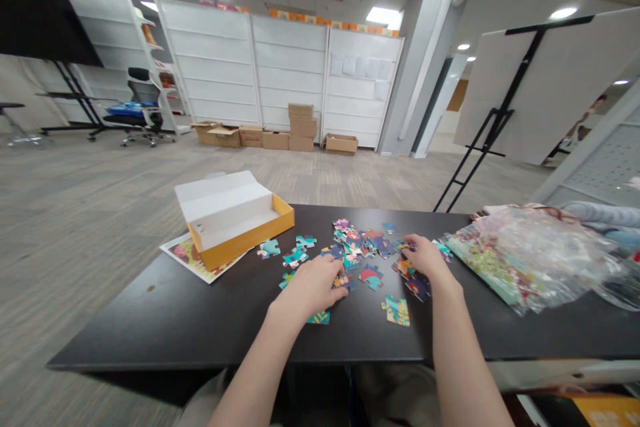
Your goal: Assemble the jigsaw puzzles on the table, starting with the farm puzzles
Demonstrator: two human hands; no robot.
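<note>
Colourful jigsaw puzzle pieces (371,277) lie loose in a spread heap on the black table (225,330). My left hand (315,285) rests palm down over the left part of the heap, its fingers apart and touching pieces; some are hidden beneath it. At the heap's right side, my right hand (426,257) reaches down with fingertips and thumb apart, against the pieces there. A yellow and green piece (397,310) lies by itself between my forearms. Another teal piece (269,248) sits to the left, near the open box.
An open yellow box (245,240) with a white lid stands at the back left, partly on a picture sheet (187,257). Clear plastic bags (545,253) with printed contents cover the right side. Beyond the table stand an easel-like board (535,87) and cardboard boxes (301,127).
</note>
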